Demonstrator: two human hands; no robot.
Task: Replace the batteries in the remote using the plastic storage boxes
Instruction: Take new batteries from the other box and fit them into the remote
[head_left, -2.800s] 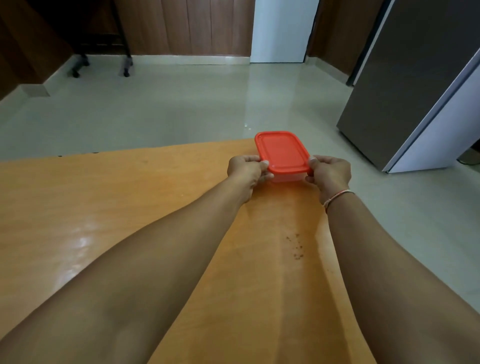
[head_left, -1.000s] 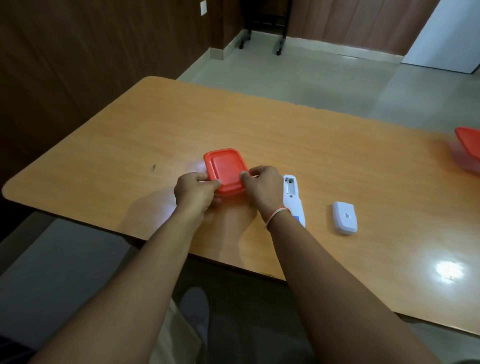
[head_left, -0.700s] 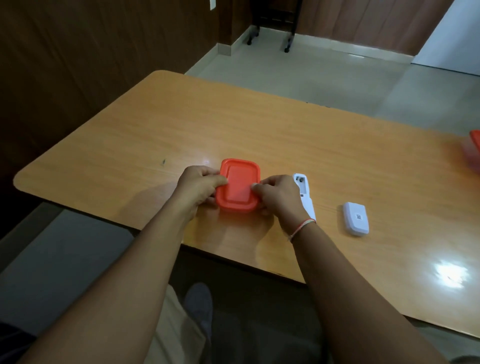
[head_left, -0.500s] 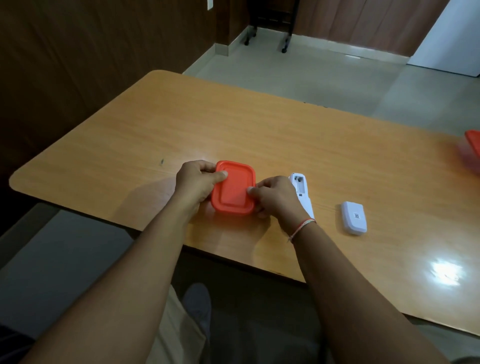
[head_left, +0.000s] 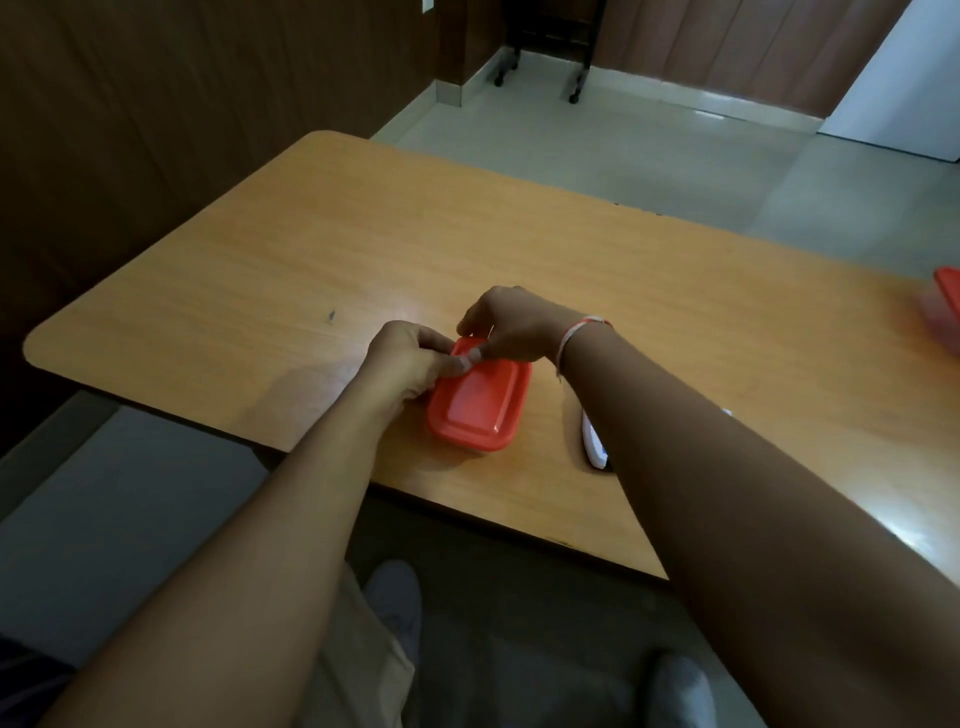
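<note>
Both hands are now at the far end of the red-lidded box (head_left: 478, 397); half a second ago they held its two long sides, and the box has turned so its length runs away from the person. The left hand (head_left: 410, 364) and right hand (head_left: 511, 325) pinch together on the far corner of the lid, fingertips (head_left: 470, 358) clamped on its rim; I judge the lid is about to be peeled open, to reach the batteries. Just right of the grip and nearer, the white remote (head_left: 593, 441) lies on the table (head_left: 311, 249), mostly hidden under the right forearm; a second red box (head_left: 946, 306) sits far right of the grip. No brand or writing can be read anywhere.
</note>
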